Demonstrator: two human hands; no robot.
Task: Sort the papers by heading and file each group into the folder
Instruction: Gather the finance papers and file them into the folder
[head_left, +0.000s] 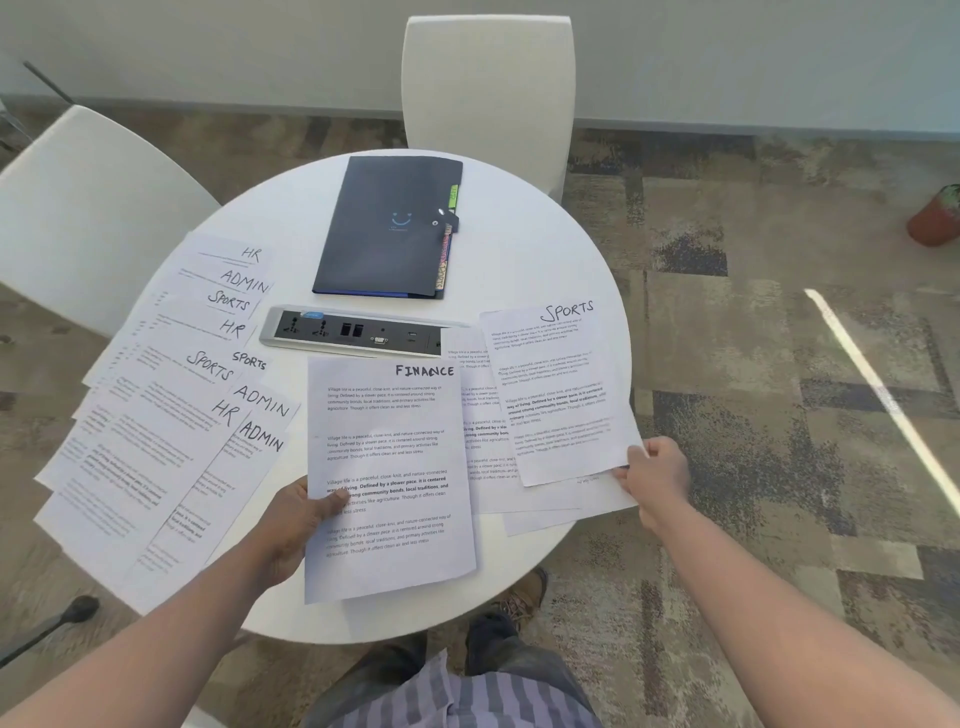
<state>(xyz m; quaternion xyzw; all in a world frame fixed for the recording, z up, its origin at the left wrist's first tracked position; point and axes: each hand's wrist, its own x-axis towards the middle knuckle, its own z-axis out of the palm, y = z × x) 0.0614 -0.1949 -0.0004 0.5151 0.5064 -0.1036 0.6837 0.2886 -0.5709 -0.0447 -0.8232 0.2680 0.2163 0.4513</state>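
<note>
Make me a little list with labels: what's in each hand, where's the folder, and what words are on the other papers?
left hand: holds FINANCE sheet, thumb on top
right hand: pinches corner of SPORTS sheet
folder: dark, closed, far side of round table
fanned papers: HR, ADMIN, SPORTS headings, on the left
power socket strip: mid-table

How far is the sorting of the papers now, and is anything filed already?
Nothing looks filed: the dark folder lies shut. In hand: the left hand holds a FINANCE sheet, and the right hand pinches a SPORTS sheet over a small pile. Left: the mixed spread of HR, ADMIN and SPORTS sheets.
</note>
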